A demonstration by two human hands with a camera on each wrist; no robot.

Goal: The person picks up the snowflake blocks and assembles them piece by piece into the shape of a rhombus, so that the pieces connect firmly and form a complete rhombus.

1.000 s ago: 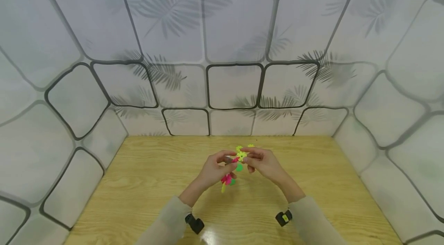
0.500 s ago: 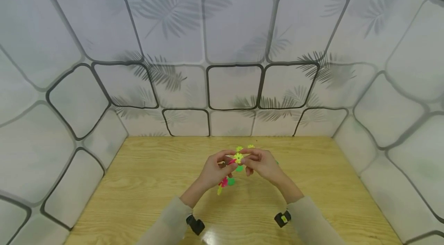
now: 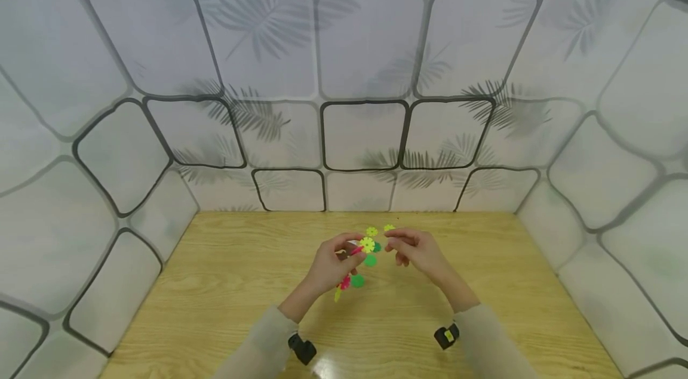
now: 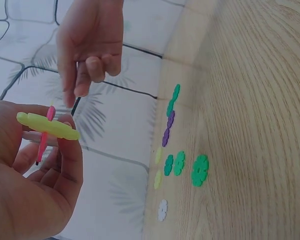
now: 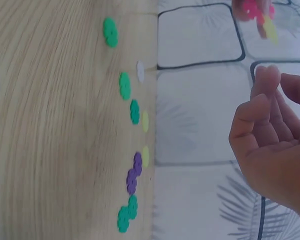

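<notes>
My left hand (image 3: 329,264) pinches a pink notched disc (image 4: 42,145), which crosses a yellow flower-shaped disc (image 4: 50,126) in the left wrist view. Below that hand, another pink piece (image 3: 345,282) and a yellow piece (image 3: 337,294) show in the head view; how they connect is hidden by the fingers. My right hand (image 3: 421,252) is held to the right, apart from these pieces. Its fingers are loosely bent in the right wrist view, with nothing between thumb and fingertips.
Behind and under the hands, flat discs lie on the wooden table (image 3: 242,271): green (image 5: 110,32), white (image 5: 140,71), teal (image 5: 134,111), yellow (image 5: 145,156) and purple (image 5: 131,181). Patterned walls (image 3: 362,134) enclose the table's back and sides.
My right hand has let go of the yellow disc and moved right. The joined yellow and pink pieces stay with my left hand, slightly farther left than before.
</notes>
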